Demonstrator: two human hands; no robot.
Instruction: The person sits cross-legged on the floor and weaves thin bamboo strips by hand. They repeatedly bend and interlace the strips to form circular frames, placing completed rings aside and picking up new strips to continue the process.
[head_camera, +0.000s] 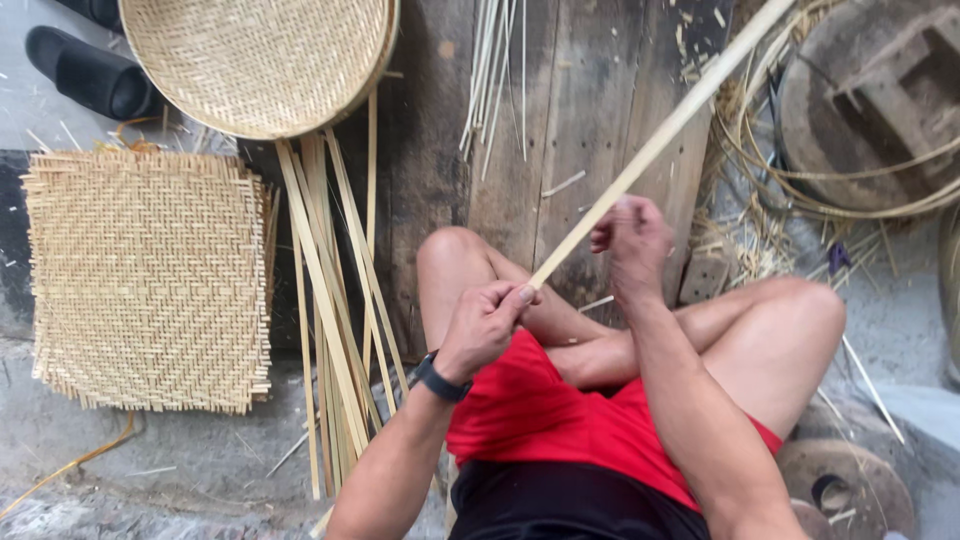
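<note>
**Ana:** Boards first, the wooden platform (590, 110) under everything, then the square woven mat (150, 280) off to the side and the round woven tray (260, 60) above it. Where's the piece being worked?

**Ben:** Long bamboo strip (650, 140), running from the lap up and out past the top edge. The left hand (485, 325) is closed around its near end, thumb pressed on top; the right hand (630, 240) pinches it a little further along, fingers curled tight on it.

**Ana:** Risk?

**Ben:** I'd judge the far end whips about, since so much of it hangs unsupported. Bare fingers sliding on a raw edge could take a splinter or a cut, and a hard bend between the hands might snap it.

**Ana:** Anything crowding them?

**Ben:** Loose bundle of strips (335, 330) beside the left knee, coiled strips (800, 180) around a round stone block (870, 90) on the right, thin splints (495, 70) ahead. Smallest: the black wristwatch (440, 378), and dark slippers (90, 75) in the corner.
</note>
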